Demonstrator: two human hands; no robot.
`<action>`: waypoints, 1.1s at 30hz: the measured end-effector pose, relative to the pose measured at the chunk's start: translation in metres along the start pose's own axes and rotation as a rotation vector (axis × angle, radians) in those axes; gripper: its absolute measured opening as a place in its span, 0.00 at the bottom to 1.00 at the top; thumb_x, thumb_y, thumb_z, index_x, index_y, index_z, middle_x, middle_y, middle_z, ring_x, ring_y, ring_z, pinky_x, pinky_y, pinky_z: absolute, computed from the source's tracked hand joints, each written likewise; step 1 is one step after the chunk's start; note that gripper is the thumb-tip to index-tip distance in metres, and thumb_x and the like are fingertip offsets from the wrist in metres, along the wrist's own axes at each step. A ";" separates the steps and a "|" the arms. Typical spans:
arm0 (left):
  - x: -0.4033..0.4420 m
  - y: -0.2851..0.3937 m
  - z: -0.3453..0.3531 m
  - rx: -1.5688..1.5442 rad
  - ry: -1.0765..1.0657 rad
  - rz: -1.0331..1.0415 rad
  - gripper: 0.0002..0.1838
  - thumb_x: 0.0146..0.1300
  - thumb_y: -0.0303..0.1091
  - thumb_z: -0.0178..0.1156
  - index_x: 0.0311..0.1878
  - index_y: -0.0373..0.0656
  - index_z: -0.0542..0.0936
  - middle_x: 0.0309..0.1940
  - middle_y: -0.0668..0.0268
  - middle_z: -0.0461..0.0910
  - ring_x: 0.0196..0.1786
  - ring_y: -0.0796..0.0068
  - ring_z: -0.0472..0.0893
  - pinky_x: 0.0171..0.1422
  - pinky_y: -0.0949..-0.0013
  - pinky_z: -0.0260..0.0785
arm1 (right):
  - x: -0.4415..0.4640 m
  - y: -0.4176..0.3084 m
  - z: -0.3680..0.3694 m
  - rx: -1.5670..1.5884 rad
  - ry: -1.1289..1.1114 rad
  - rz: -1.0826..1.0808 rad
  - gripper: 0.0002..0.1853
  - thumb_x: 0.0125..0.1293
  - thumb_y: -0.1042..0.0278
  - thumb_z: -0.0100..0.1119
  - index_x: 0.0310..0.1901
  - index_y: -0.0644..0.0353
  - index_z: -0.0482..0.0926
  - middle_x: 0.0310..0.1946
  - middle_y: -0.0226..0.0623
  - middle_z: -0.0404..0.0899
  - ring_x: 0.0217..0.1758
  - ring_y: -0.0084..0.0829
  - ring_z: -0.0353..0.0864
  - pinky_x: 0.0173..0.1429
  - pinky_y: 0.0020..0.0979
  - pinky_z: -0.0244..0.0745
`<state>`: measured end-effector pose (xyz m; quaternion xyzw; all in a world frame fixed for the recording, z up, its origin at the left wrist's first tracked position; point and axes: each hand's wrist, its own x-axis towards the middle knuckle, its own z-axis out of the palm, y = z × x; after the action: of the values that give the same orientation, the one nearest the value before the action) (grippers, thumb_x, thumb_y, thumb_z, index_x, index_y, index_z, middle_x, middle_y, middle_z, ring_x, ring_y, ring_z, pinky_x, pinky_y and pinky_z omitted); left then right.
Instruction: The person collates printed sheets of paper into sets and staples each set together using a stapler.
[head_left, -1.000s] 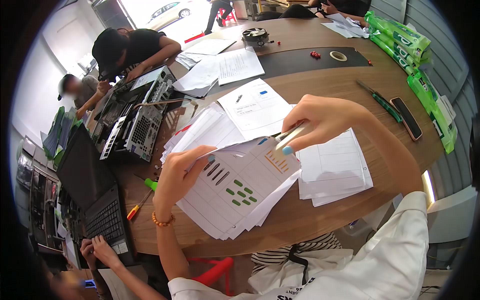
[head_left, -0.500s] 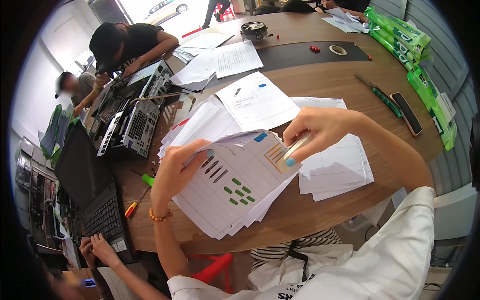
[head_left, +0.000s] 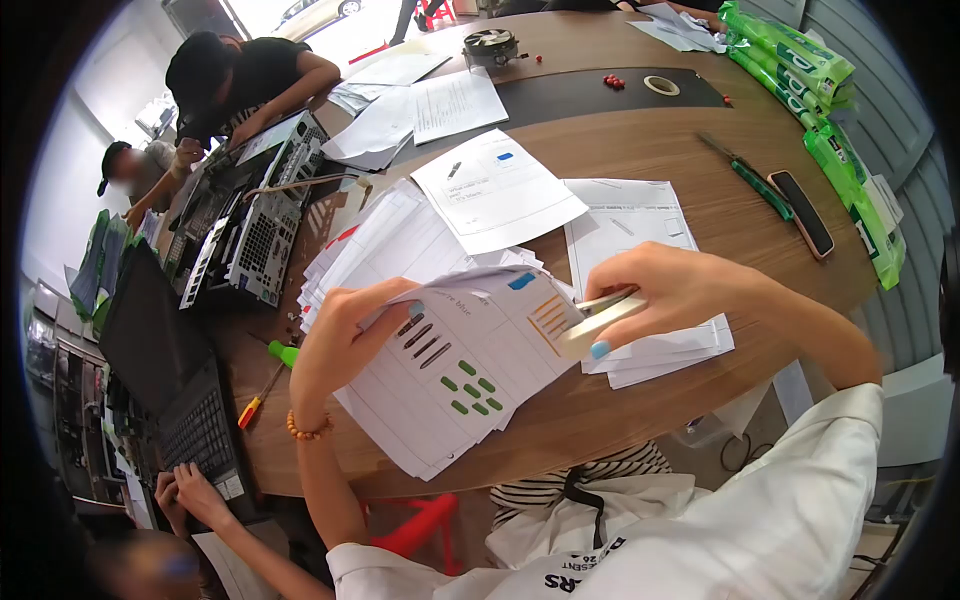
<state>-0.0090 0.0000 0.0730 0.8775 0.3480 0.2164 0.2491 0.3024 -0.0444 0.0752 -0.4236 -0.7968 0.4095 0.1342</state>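
Printed sheets (head_left: 480,340), a tilted stack of them, are held up over the near side of the wooden counter (head_left: 560,425), the top page showing dark pens, green shapes, orange strokes and a blue mark. Left hand (head_left: 340,335) has the stack pinched at its upper left edge, thumb over the front, the page curling along the top, bead bracelet (head_left: 308,427) on the wrist. Across to the right hand (head_left: 660,290), and it's wrapped around a pale stapler (head_left: 600,328), whose tip meets the right edge of the stack, near the orange strokes! Whether a staple is in, can't tell from this angle. Behind the stack, more papers (head_left: 385,235) fan out, with a single page (head_left: 500,190) on top bearing a pen picture and a blue mark. Out right, green-handled pliers (head_left: 765,190) lie just beside a phone (head_left: 800,215). Over on the left, a screwdriver (head_left: 250,410) with a yellow-and-red handle sits near the open laptop (head_left: 205,425), where another person's hands (head_left: 195,492) rest at the keyboard edge.
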 end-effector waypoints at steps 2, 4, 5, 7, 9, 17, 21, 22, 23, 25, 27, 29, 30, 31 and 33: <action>-0.001 -0.011 0.002 0.044 0.031 0.013 0.09 0.57 0.22 0.54 0.41 0.36 0.78 0.22 0.59 0.78 0.22 0.76 0.75 0.30 0.75 0.68 | -0.015 0.003 -0.016 0.036 -0.067 0.067 0.17 0.53 0.61 0.64 0.38 0.64 0.74 0.27 0.30 0.77 0.29 0.21 0.73 0.34 0.23 0.68; -0.002 -0.021 0.002 -0.154 0.096 -0.114 0.10 0.58 0.24 0.54 0.43 0.35 0.77 0.23 0.64 0.78 0.24 0.83 0.72 0.31 0.77 0.67 | -0.039 0.016 -0.029 0.139 0.060 0.042 0.18 0.56 0.56 0.62 0.38 0.63 0.75 0.25 0.29 0.75 0.25 0.18 0.71 0.29 0.22 0.65; -0.001 -0.026 0.002 -0.153 0.096 -0.113 0.10 0.58 0.24 0.54 0.43 0.35 0.77 0.23 0.64 0.78 0.24 0.83 0.72 0.31 0.77 0.67 | -0.052 0.022 -0.035 0.240 0.187 0.021 0.20 0.59 0.50 0.59 0.37 0.63 0.76 0.23 0.28 0.74 0.22 0.15 0.68 0.25 0.20 0.63; 0.003 -0.030 0.005 -0.267 0.120 -0.139 0.10 0.61 0.25 0.53 0.44 0.34 0.77 0.25 0.68 0.77 0.27 0.87 0.71 0.31 0.79 0.66 | -0.081 0.026 -0.043 0.283 0.290 0.058 0.21 0.60 0.48 0.57 0.38 0.63 0.75 0.24 0.28 0.74 0.21 0.14 0.67 0.23 0.18 0.61; 0.009 -0.027 0.009 -0.294 0.122 -0.138 0.10 0.61 0.25 0.53 0.44 0.34 0.77 0.24 0.69 0.76 0.26 0.87 0.70 0.30 0.79 0.65 | -0.104 0.031 -0.043 0.328 0.401 0.098 0.23 0.61 0.46 0.54 0.39 0.62 0.75 0.25 0.28 0.74 0.21 0.12 0.66 0.21 0.16 0.60; 0.057 -0.030 0.007 -1.443 -0.636 0.117 0.17 0.66 0.45 0.45 0.47 0.42 0.67 0.20 0.70 0.67 0.16 0.81 0.66 0.22 0.79 0.54 | -0.143 0.047 -0.026 0.651 0.622 0.146 0.32 0.63 0.35 0.41 0.41 0.65 0.70 0.24 0.33 0.74 0.20 0.15 0.69 0.18 0.17 0.59; 0.053 -0.016 0.039 -1.789 -0.331 -0.026 0.22 0.65 0.53 0.44 0.44 0.39 0.66 0.16 0.70 0.61 0.15 0.82 0.63 0.21 0.79 0.53 | -0.146 0.046 -0.015 0.698 0.673 0.164 0.32 0.63 0.36 0.42 0.43 0.66 0.70 0.21 0.35 0.72 0.16 0.17 0.67 0.17 0.19 0.59; 0.056 -0.013 0.042 -1.897 -0.297 -0.060 0.24 0.64 0.54 0.44 0.44 0.38 0.66 0.16 0.70 0.60 0.15 0.82 0.63 0.21 0.79 0.53 | -0.147 0.048 -0.013 0.681 0.679 0.141 0.32 0.63 0.37 0.42 0.43 0.66 0.70 0.21 0.35 0.72 0.16 0.17 0.67 0.17 0.18 0.59; 0.058 -0.008 0.042 -1.891 -0.301 -0.061 0.24 0.64 0.54 0.44 0.44 0.38 0.66 0.16 0.70 0.60 0.15 0.82 0.63 0.21 0.79 0.53 | -0.150 0.048 -0.013 0.660 0.691 0.125 0.32 0.63 0.37 0.41 0.43 0.66 0.70 0.21 0.34 0.72 0.16 0.17 0.67 0.17 0.18 0.59; 0.067 0.005 0.045 -1.714 -0.135 -0.117 0.19 0.64 0.48 0.47 0.41 0.39 0.68 0.19 0.69 0.64 0.15 0.82 0.62 0.21 0.80 0.53 | -0.153 0.040 -0.012 0.661 0.690 0.131 0.32 0.63 0.36 0.41 0.42 0.65 0.70 0.23 0.33 0.73 0.18 0.16 0.67 0.18 0.17 0.59; 0.088 0.011 0.049 -1.401 -0.099 -0.208 0.17 0.64 0.43 0.48 0.43 0.36 0.68 0.22 0.69 0.66 0.19 0.82 0.65 0.23 0.79 0.56 | -0.158 0.036 -0.012 0.657 0.691 0.159 0.31 0.63 0.36 0.40 0.41 0.63 0.70 0.24 0.31 0.73 0.20 0.15 0.67 0.19 0.16 0.58; 0.107 0.044 0.067 -1.009 0.237 -0.438 0.15 0.64 0.35 0.49 0.49 0.33 0.71 0.32 0.67 0.73 0.27 0.83 0.70 0.27 0.78 0.61 | -0.160 0.039 -0.012 0.633 0.699 0.116 0.31 0.63 0.36 0.40 0.42 0.64 0.70 0.25 0.31 0.73 0.20 0.14 0.67 0.20 0.16 0.58; 0.116 0.042 0.077 -0.938 0.188 -0.433 0.16 0.64 0.34 0.49 0.51 0.33 0.71 0.34 0.66 0.74 0.29 0.83 0.71 0.30 0.77 0.64 | -0.160 0.039 -0.012 0.636 0.703 0.126 0.31 0.63 0.37 0.41 0.43 0.64 0.70 0.25 0.31 0.74 0.20 0.13 0.67 0.20 0.16 0.58; 0.124 0.037 0.087 -0.866 0.142 -0.427 0.18 0.64 0.33 0.48 0.53 0.33 0.71 0.36 0.65 0.75 0.31 0.83 0.72 0.32 0.77 0.66 | -0.160 0.041 -0.012 0.629 0.703 0.135 0.31 0.63 0.37 0.41 0.43 0.64 0.70 0.25 0.31 0.74 0.20 0.13 0.67 0.20 0.16 0.58; 0.132 0.042 0.109 -0.635 0.052 -0.507 0.17 0.64 0.33 0.48 0.52 0.33 0.71 0.36 0.65 0.76 0.34 0.83 0.74 0.37 0.77 0.69 | -0.159 0.045 -0.012 0.670 0.672 0.133 0.30 0.63 0.38 0.43 0.45 0.64 0.70 0.25 0.32 0.74 0.20 0.13 0.67 0.20 0.15 0.58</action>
<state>0.1604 0.0368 0.0399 0.6376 0.4754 0.2670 0.5442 0.4305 -0.1492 0.0693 -0.5162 -0.5046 0.4917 0.4869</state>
